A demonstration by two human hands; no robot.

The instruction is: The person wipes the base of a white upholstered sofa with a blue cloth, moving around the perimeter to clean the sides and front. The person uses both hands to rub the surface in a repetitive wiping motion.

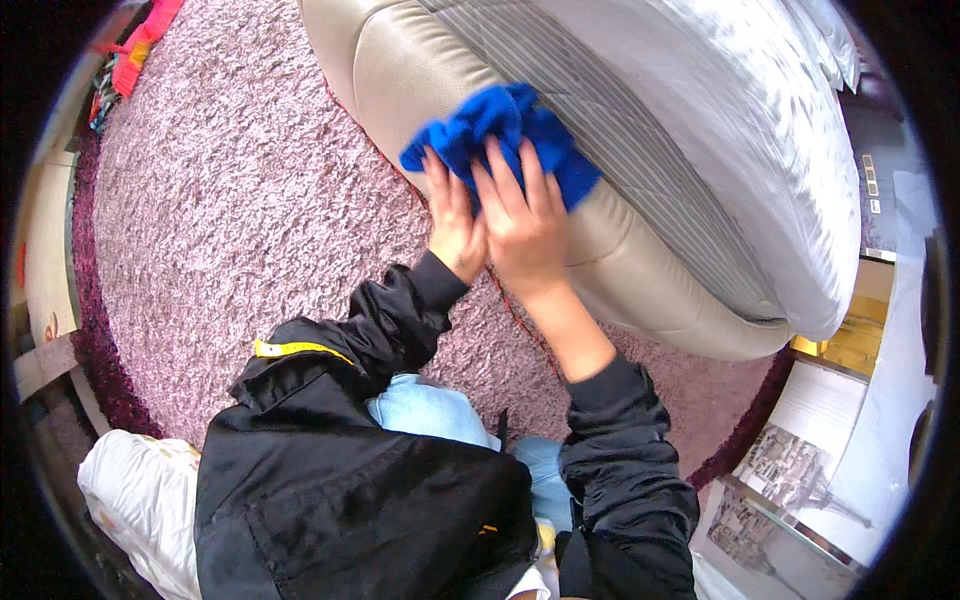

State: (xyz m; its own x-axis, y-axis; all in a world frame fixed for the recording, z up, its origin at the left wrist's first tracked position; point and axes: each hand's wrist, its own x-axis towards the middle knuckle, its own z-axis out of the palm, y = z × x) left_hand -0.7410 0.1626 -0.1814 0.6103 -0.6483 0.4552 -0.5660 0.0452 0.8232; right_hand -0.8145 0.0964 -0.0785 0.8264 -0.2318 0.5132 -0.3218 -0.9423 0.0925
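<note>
Both hands are on a bunched blue cloth (551, 135), which lies over the beige leather-like padded bed frame (420, 67). My left hand (454, 225) rests at the cloth's near left edge, its fingertips against the fabric. Beside it, my right hand (525, 217) presses into the middle of the cloth with the fingers partly sunk in its folds. The hands touch or nearly touch each other. Part of the frame's rail is hidden beneath the cloth.
A grey striped mattress (637, 142) under a white sheet (720, 112) adjoins the rail. Below spreads a pinkish-purple shaggy rug (225, 187), with a thin red cord (517, 319) along the bed's base. Drawers with a printed city picture (784, 457) stand at right, a white bundle (139, 502) at lower left.
</note>
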